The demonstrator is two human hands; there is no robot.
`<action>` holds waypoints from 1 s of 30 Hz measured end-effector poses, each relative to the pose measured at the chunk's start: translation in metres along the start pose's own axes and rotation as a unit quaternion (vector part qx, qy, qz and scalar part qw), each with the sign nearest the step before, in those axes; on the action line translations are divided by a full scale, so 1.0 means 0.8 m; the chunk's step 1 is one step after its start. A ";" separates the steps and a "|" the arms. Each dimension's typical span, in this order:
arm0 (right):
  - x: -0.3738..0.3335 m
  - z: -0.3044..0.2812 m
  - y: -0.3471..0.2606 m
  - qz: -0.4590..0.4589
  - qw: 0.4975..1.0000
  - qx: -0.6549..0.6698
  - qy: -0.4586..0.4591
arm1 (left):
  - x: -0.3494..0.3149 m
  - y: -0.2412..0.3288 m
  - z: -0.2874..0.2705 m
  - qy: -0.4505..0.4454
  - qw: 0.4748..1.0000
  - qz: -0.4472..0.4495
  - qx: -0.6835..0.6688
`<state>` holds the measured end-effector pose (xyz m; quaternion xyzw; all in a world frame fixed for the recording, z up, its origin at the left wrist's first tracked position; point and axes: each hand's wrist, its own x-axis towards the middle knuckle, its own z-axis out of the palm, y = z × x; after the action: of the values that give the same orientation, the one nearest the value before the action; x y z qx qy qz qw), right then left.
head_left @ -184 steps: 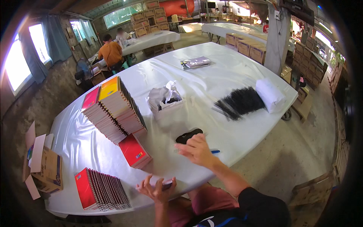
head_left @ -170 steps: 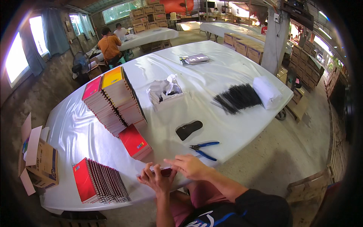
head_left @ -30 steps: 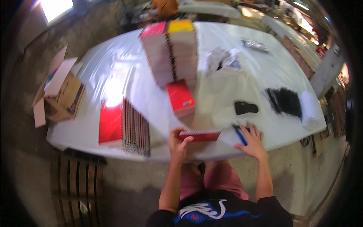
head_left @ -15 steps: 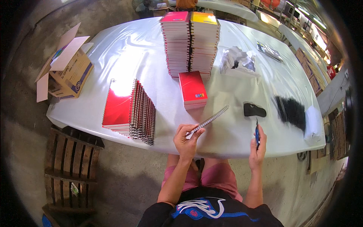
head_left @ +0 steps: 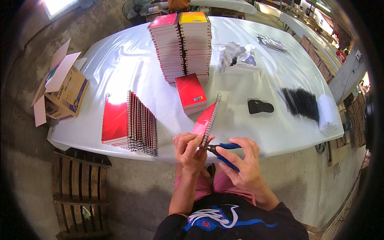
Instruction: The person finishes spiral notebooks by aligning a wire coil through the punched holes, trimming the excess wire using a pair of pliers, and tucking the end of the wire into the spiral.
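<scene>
My left hand (head_left: 189,151) grips a red-covered spiral notebook (head_left: 205,120) near its lower end, its wire coil tilted up and away from me. In my right hand (head_left: 245,162) are blue-handled pliers (head_left: 227,146), handles spread, with their jaws at the near end of the coil. Whether the jaws bite the wire is hidden by my left fingers. Just beyond the notebook lies a short pile of red notebooks (head_left: 191,94). To the left sits a larger stack of red spiral-bound notebooks (head_left: 114,124), coils fanned toward me.
Two tall notebook stacks (head_left: 164,48) rise at the far middle of the white-covered table (head_left: 236,132). On the right lie a black pouch-like piece (head_left: 260,106), black coils (head_left: 299,103), a white roll (head_left: 328,114) and crumpled plastic (head_left: 238,58). An open carton (head_left: 64,94) stands left.
My right hand has brought the pliers leftward to the coil's near end, and their handles have spread. The notebook has turned so its red cover shows. The whole view has shifted somewhat.
</scene>
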<state>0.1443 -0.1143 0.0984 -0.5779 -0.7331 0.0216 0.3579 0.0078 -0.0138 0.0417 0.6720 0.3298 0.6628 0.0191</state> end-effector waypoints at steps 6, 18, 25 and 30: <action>-0.001 -0.003 0.002 0.016 1.000 0.014 -0.022 | 0.000 0.005 -0.004 -0.008 1.000 0.013 0.019; -0.023 0.010 0.026 0.267 0.729 0.604 -0.183 | -0.006 0.001 0.007 0.053 0.996 0.067 0.014; -0.054 0.047 0.117 0.232 0.948 -0.211 -0.051 | 0.006 0.017 -0.017 0.164 0.909 -0.300 -0.238; -0.045 0.050 0.155 0.223 0.933 -0.278 -0.050 | 0.016 0.041 -0.029 0.217 0.854 -0.319 -0.350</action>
<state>0.2284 -0.0894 -0.0046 -0.8012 -0.5790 -0.0750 0.1313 -0.0005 -0.0429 0.0708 0.3179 0.2680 0.8210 0.3912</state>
